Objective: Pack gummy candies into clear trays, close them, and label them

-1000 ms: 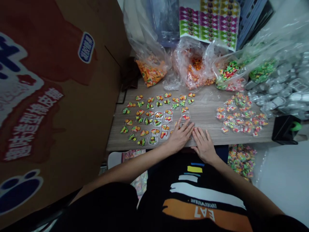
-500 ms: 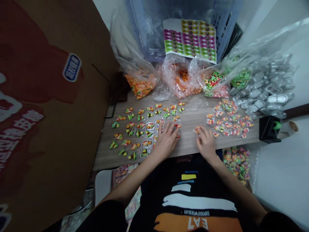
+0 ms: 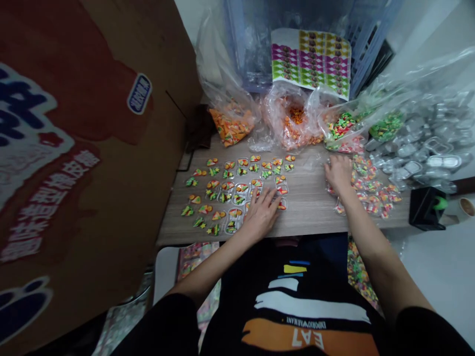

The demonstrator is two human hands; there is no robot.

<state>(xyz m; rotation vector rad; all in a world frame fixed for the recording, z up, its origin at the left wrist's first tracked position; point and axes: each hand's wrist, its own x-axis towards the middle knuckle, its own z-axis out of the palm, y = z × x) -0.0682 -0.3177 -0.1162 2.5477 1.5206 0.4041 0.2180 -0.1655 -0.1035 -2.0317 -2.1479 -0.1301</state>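
My left hand (image 3: pixel 261 213) lies over the wooden table with its fingers spread, resting on small clear plastic trays (image 3: pixel 242 189) that hold colourful food-shaped pieces. Orange, red and green pieces show in these trays, which stand in rows from the table's left side to its middle. Partly under the left fingers, a few trays are hidden. My right hand (image 3: pixel 338 174) reaches to the left edge of a heap of filled packs (image 3: pixel 371 195) on the right. Its fingers are curled down, and what they hold, if anything, cannot be made out.
Clear bags of orange pieces (image 3: pixel 232 121), small orange bits (image 3: pixel 295 121) and red-green pieces (image 3: pixel 341 126) stand along the back. Clear plastic shells (image 3: pixel 426 143) pile up at right, behind a black holder (image 3: pixel 426 207). A large cardboard box (image 3: pixel 148 163) walls the left; a blue crate (image 3: pixel 252 49) stands behind.
My right hand has moved right and away from me, from the table's middle to the heap of packs. My left hand stays on the trays. The view has shifted slightly.
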